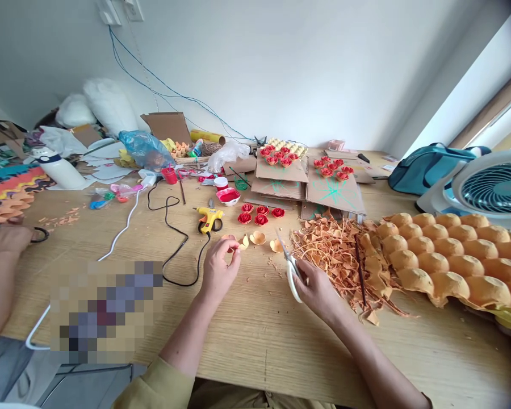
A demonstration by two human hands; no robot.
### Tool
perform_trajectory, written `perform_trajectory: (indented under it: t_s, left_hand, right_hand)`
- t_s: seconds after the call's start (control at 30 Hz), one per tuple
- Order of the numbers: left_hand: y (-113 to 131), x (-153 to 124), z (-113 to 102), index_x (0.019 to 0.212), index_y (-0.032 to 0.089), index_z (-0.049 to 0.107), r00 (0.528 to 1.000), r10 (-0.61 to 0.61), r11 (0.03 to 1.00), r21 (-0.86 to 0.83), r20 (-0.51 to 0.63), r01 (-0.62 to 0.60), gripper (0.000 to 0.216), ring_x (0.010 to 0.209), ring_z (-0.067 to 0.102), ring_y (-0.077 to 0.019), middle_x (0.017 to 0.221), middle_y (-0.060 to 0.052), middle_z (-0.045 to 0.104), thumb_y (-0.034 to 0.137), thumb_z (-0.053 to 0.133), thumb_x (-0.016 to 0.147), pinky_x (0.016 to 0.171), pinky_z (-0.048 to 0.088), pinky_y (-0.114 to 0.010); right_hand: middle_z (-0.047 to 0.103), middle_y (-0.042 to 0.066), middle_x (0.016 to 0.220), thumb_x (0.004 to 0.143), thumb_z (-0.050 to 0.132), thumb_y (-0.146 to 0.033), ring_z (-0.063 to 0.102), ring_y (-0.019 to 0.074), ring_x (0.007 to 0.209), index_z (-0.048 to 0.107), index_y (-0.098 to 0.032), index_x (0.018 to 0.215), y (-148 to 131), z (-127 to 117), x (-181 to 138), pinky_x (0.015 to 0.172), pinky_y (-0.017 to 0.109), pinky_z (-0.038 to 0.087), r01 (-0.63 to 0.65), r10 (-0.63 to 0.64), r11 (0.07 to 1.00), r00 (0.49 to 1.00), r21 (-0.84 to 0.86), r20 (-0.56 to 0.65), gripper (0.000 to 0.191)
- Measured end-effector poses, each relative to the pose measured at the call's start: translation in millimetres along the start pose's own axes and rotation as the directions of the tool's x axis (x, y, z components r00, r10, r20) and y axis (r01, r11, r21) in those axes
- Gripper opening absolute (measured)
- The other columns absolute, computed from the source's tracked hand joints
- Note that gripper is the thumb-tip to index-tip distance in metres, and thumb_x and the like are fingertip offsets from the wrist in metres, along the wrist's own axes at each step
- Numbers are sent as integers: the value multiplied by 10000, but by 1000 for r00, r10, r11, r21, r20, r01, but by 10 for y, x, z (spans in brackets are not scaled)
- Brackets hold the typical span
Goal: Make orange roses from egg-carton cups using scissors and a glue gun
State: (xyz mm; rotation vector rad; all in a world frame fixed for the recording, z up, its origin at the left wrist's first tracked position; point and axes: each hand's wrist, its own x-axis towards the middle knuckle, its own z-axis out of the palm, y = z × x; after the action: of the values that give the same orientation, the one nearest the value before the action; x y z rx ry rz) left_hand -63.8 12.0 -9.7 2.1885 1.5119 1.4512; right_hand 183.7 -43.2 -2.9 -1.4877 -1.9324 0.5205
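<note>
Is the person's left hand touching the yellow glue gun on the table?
Apart. The head view shows bare wooden table between the left hand, pinching a small orange cardboard cup, and the yellow glue gun. The right hand holds white-handled scissors.

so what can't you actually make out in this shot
Head view only:
pixelated patch on the table: blurred out, content unreadable
orange piece in the left hand: mostly covered by fingers, shape unclear
scissors handles: wrapped by the right hand
egg tray: cut off by the right edge
other person's hand: cut by the left edge
</note>
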Motion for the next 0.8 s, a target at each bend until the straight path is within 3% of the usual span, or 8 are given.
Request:
perform_trajectory:
  t_s: [0.17,0.37,0.47,0.6,0.67,0.8]
  left_hand:
    - [15,21,-25,836,198,614,999,-14,1000,-12,-43,13,86,828,653,-196,989,-75,726,144,559,875,833,488,-344]
    - [57,15,-6,838,204,617,997,29,999,-25,-66,-31,95,897,663,-216,919,-57,719,124,571,861,840,486,-346]
    - [61,17,-2,844,203,620,997,37,998,-42,-72,-40,96,923,665,-225,913,-61,717,127,566,865,843,487,-351]
    - [60,31,-15,839,206,622,996,32,998,-55,-82,-37,102,890,663,-222,904,-57,718,123,568,862,832,483,-346]
    - [61,40,-23,836,206,622,996,32,998,-53,-84,-36,101,874,660,-220,894,-53,717,124,569,861,823,480,-341]
    - [65,45,-37,841,200,624,995,8,999,-44,-95,-12,86,845,647,-221,897,-60,715,144,567,872,812,477,-349]
  right_hand:
    - [604,31,769,903,570,-300,557,162,672,545,-208,736,-189,75,-238,657,293,358,97,-65,946,992,-310,112,193]
    - [652,30,784,838,613,-260,595,174,648,579,-215,810,-479,305,-581,680,328,340,218,-132,872,967,-439,218,64]
    - [658,25,750,849,599,-288,586,168,602,585,-219,810,-417,248,-574,647,332,320,172,-73,838,976,-518,207,80]
    - [656,57,707,870,588,-348,561,176,524,554,-212,747,-226,23,-620,585,338,293,-56,97,729,995,-683,23,186]
    - [659,52,719,905,556,-376,586,185,554,546,-219,765,-236,-3,-683,592,339,311,-57,75,741,997,-669,-2,211]
    - [680,43,727,894,571,-336,612,187,575,557,-217,809,-513,257,-633,626,341,347,40,48,808,990,-588,132,147]
